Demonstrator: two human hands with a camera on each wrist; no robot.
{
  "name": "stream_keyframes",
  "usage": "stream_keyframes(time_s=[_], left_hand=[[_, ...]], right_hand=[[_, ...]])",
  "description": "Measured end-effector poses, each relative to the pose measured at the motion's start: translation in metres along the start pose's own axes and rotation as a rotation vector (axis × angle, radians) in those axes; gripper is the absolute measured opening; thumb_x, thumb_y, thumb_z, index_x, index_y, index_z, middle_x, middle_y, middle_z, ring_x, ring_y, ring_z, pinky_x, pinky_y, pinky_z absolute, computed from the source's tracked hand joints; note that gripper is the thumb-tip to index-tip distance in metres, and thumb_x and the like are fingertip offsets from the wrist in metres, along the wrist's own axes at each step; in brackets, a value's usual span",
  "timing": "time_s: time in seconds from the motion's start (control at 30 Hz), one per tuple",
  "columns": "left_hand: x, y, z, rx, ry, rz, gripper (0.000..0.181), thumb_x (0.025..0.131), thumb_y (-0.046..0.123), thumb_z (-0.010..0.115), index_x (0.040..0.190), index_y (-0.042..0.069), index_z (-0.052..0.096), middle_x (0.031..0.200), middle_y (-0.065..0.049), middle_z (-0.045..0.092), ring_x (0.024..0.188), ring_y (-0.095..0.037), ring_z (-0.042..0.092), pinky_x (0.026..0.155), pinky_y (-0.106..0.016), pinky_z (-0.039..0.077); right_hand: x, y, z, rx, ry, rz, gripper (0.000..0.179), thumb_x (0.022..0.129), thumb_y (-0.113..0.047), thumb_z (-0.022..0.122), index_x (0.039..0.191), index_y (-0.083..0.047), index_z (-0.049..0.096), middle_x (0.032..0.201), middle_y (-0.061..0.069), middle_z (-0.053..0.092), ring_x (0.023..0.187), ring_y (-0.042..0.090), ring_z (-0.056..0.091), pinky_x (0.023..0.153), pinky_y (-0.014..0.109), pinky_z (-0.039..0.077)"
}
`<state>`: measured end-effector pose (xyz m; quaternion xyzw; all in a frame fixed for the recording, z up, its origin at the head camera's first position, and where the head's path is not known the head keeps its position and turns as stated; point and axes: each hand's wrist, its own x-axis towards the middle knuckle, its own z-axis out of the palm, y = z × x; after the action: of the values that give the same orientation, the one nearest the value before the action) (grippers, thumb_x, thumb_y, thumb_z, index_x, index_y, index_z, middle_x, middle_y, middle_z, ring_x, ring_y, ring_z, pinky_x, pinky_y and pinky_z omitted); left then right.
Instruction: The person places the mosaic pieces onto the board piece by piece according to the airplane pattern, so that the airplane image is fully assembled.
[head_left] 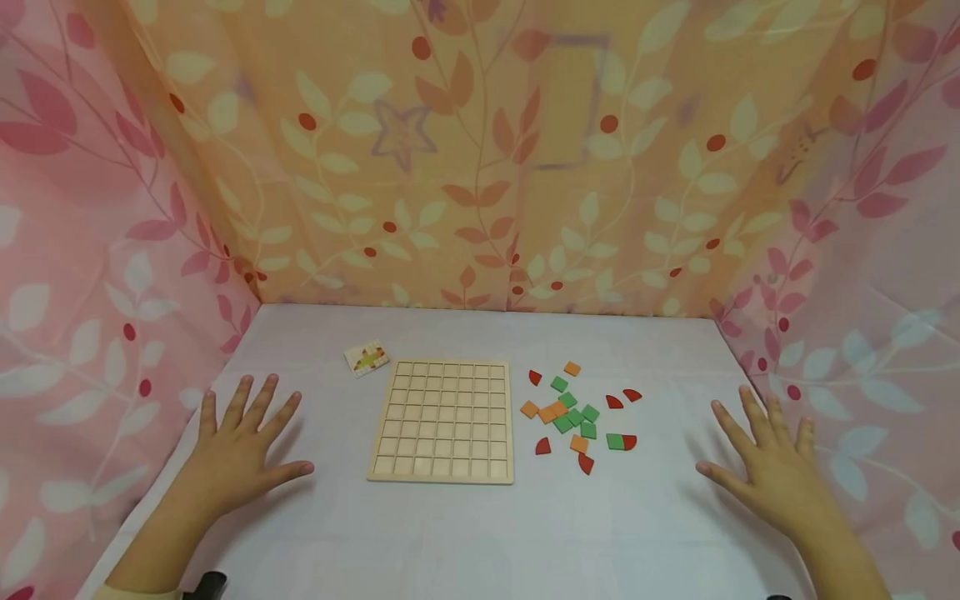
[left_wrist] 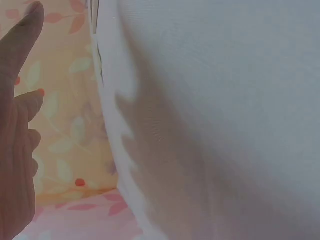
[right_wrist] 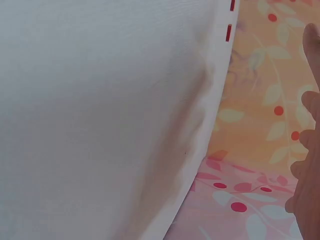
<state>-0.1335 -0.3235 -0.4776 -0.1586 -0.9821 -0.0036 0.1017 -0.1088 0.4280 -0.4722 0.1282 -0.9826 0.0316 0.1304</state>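
My left hand (head_left: 238, 454) is spread wide over the table, left of a wooden grid board (head_left: 441, 423), and holds nothing. On the far side, my right hand (head_left: 776, 475) hovers with its fingers apart, also holding nothing. Between the board and the right hand lie loose flat pieces: green squares (head_left: 575, 417), orange squares (head_left: 529, 409) and red quarter-circles (head_left: 543, 447). One green square touches a red piece (head_left: 630, 442) at its side. A small pattern card (head_left: 367, 357) lies behind the board's left corner. Both wrist views show the hands raised, casting shadows on the cloth.
A white cloth (head_left: 450, 542) covers the table. Patterned curtains stand around it: an orange one (head_left: 480, 167) at the back, a pink one (head_left: 97, 250) on the left and another pink curtain (head_left: 862, 333) on the right.
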Motion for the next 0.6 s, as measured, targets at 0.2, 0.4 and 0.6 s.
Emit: stream_keyframes(time_s=[0.2,0.4,0.6], left_hand=[[0.004,0.001,0.004,-0.021,0.005,0.006,0.108,0.082,0.081,0.061,0.165,0.024,0.022,0.172,-0.017,0.008,0.157,-0.035,-0.02,0.115,-0.068,-0.026],[0.007,0.013,0.006,-0.118,-0.018,0.01,0.105,0.085,0.076,0.063,0.164,0.019,0.025,0.173,-0.016,0.003,0.158,-0.035,-0.017,0.117,-0.069,-0.023],[0.014,0.028,0.007,-0.301,-0.026,0.026,0.099,0.089,0.064,0.067,0.165,0.017,0.023,0.172,-0.017,0.008,0.159,-0.04,-0.005,0.12,-0.066,-0.019]], right_hand=[[0.004,0.0,-0.001,0.023,0.059,-0.002,0.096,0.084,-0.056,0.077,0.163,-0.028,0.03,0.173,0.014,0.007,0.159,0.039,-0.008,0.112,0.076,-0.02],[0.015,-0.002,-0.002,0.035,0.106,-0.029,0.092,0.083,-0.051,0.079,0.16,-0.026,0.037,0.17,0.017,0.02,0.159,0.039,0.002,0.116,0.076,-0.012],[0.026,-0.005,-0.003,0.103,0.136,-0.015,0.081,0.085,-0.044,0.079,0.154,-0.017,0.047,0.163,0.022,0.033,0.155,0.046,0.015,0.12,0.075,-0.002]])
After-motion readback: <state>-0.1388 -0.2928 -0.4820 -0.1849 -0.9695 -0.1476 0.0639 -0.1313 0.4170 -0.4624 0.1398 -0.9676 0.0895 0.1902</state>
